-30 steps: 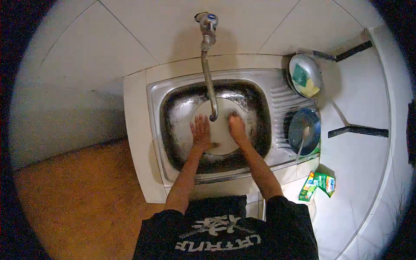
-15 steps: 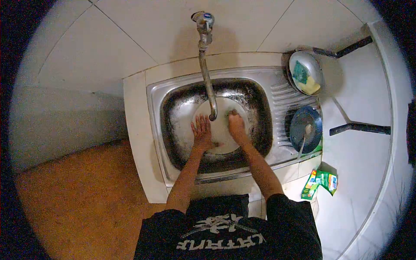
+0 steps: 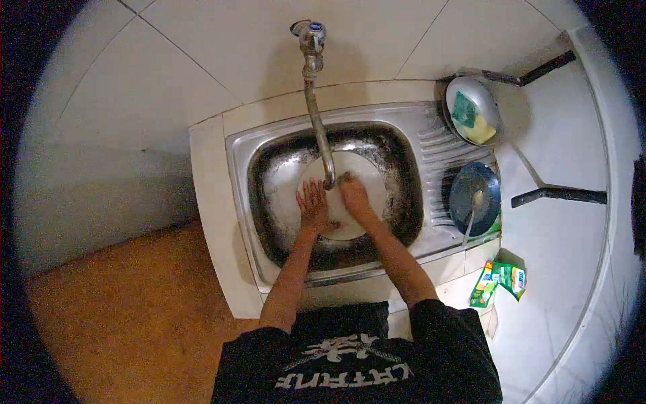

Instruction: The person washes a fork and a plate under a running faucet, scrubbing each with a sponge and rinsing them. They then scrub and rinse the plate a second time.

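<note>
A round pale plate or lid (image 3: 367, 172) lies in the steel sink (image 3: 276, 161), under the tap (image 3: 321, 138). My left hand (image 3: 313, 205) rests on its left part with the fingers spread. Over its right half is my right hand (image 3: 353, 195), its fingers closed together near the tap's outlet. A small dark thing shows at those fingertips, too small to make out.
On the ribbed drainboard (image 3: 434, 151) at the right stand a metal bowl (image 3: 468, 91) with a green and yellow sponge (image 3: 479, 130) and a dark pan (image 3: 464, 195) with a spoon (image 3: 478, 200). Green packets (image 3: 498, 279) lie at the lower right.
My right hand has moved left across the plate, closer to the tap's outlet. My left hand has stayed in about the same place.
</note>
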Motion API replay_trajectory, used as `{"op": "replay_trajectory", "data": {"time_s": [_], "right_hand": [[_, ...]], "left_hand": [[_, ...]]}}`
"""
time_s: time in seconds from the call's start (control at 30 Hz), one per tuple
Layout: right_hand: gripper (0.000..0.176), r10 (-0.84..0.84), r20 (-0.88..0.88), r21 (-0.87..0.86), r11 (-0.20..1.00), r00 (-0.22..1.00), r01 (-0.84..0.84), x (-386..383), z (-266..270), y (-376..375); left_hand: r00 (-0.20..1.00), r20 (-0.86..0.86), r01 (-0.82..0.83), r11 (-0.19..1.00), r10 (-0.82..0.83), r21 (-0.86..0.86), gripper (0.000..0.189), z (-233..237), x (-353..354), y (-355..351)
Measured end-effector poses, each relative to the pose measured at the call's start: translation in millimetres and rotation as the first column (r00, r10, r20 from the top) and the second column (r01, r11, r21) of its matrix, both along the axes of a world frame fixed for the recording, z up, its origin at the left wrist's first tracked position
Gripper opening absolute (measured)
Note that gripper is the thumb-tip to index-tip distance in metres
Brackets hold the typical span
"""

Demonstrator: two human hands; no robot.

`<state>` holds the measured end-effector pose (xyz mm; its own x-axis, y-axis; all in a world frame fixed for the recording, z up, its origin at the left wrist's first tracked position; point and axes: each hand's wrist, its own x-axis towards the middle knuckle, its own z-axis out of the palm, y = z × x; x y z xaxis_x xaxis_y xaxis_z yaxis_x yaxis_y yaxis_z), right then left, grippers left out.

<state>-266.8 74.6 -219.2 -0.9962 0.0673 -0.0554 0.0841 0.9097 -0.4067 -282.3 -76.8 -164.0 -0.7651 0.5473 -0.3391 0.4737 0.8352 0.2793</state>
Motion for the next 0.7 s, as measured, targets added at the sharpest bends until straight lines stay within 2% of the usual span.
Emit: {"op": "replay_trajectory", "data": {"time_s": [0.03, 0.07, 0.1, 0.13, 0.17, 0.2, 0.23, 0.27, 0.3, 0.37, 0.4, 0.43, 0.47, 0.5, 0.53, 0.57, 0.6, 0.67, 0.7], "right_hand": [[0.01, -0.003, -0.004, 0.003, 1.0, 1.0, 0.003, 7, 3, -3], [0.012, 0.075, -0.151, 0.002, 0.997, 0.986, -0.076, 24, 9, -10], [0.016, 0.154, -0.294, 0.013, 0.988, 0.943, -0.157, 41, 16, -17], [0.02, 0.227, -0.431, 0.034, 0.971, 0.874, -0.235, 47, 25, -20], [0.021, 0.365, 0.145, -0.039, 0.931, 0.92, -0.363, 38, 49, -13], [0.021, 0.372, 0.144, -0.037, 0.928, 0.917, -0.37, 33, 41, -1], [0.022, 0.236, 0.172, 0.028, 0.969, 0.956, -0.245, 28, 33, 13], [0.022, 0.096, 0.19, 0.096, 0.989, 0.977, -0.115, 22, 26, 23], [0.022, 0.103, 0.193, 0.094, 0.988, 0.976, -0.123, 10, 26, 29], [0.022, -0.048, -0.072, 0.002, 0.999, 0.996, 0.048, -11, 26, 35], [0.022, -0.046, -0.073, -0.002, 0.999, 0.996, 0.046, -13, 9, 25], [0.022, 0.006, 0.18, 0.068, 0.997, 0.984, -0.019, -19, -9, 8], [0.021, 0.04, 0.426, 0.122, 0.987, 0.904, -0.101, -22, -21, -6], [0.021, 0.045, 0.424, 0.123, 0.987, 0.905, -0.107, -14, 0, -17], [0.021, 0.12, 0.161, 0.059, 0.99, 0.98, -0.13, 3, 40, -29], [0.02, 0.173, -0.113, -0.001, 0.985, 0.978, -0.175, 16, 64, -36], [0.02, 0.182, -0.109, 0.0, 0.983, 0.977, -0.183, 24, 60, -32], [0.022, 0.288, 0.087, 0.029, 0.956, 0.954, -0.291, 37, 50, -7], [0.022, 0.298, 0.092, 0.032, 0.953, 0.95, -0.302, 32, 43, 4]], "left_hand": [[0.993, -0.115, 0.011, 0.996, -0.002, 0.084, 0.128, -4, 2, -3], [0.975, -0.223, 0.026, 0.986, 0.012, 0.166, 0.127, -9, 4, -4], [0.975, -0.223, 0.02, 0.985, 0.018, 0.169, 0.127, -16, 3, -3], [0.832, -0.551, 0.025, 0.997, -0.064, -0.079, 0.126, -23, 0, -2], [0.589, -0.778, -0.06, 0.949, -0.217, -0.31, 0.126, -26, -2, -2], [0.59, -0.779, -0.068, 0.949, -0.211, -0.308, 0.126, -20, -1, -3], [0.87, -0.488, 0.033, 0.996, -0.067, -0.079, 0.125, -13, 2, -5], [0.997, -0.083, 0.026, 0.984, -0.011, 0.178, 0.125, -1, 3, -6], [0.997, -0.08, 0.018, 0.984, -0.004, 0.177, 0.125, 14, 3, -5], [1.0, -0.008, 0.0, 0.996, 0.001, 0.09, 0.126, 37, -1, 0], [1.0, -0.009, -0.002, 0.996, 0.003, 0.086, 0.126, 38, -2, -1], [1.0, -0.006, -0.001, 0.998, 0.001, 0.064, 0.127, 37, -4, -1], [1.0, -0.001, 0.0, 0.999, 0.0, 0.044, 0.128, 36, -4, -2], [1.0, -0.003, -0.006, 0.999, 0.006, 0.045, 0.128, 25, -4, -6], [0.994, -0.104, 0.035, 0.997, -0.028, 0.067, 0.129, 4, -4, -11], [0.978, -0.199, 0.075, 0.994, -0.057, 0.084, 0.13, -7, -2, -15], [0.98, -0.195, 0.066, 0.994, -0.048, 0.086, 0.13, -4, -1, -16], [0.981, -0.193, 0.034, 0.945, 0.031, 0.324, 0.13, 3, -2, -16], [0.981, -0.189, 0.022, 0.944, 0.042, 0.328, 0.13, 10, -1, -15]]}}
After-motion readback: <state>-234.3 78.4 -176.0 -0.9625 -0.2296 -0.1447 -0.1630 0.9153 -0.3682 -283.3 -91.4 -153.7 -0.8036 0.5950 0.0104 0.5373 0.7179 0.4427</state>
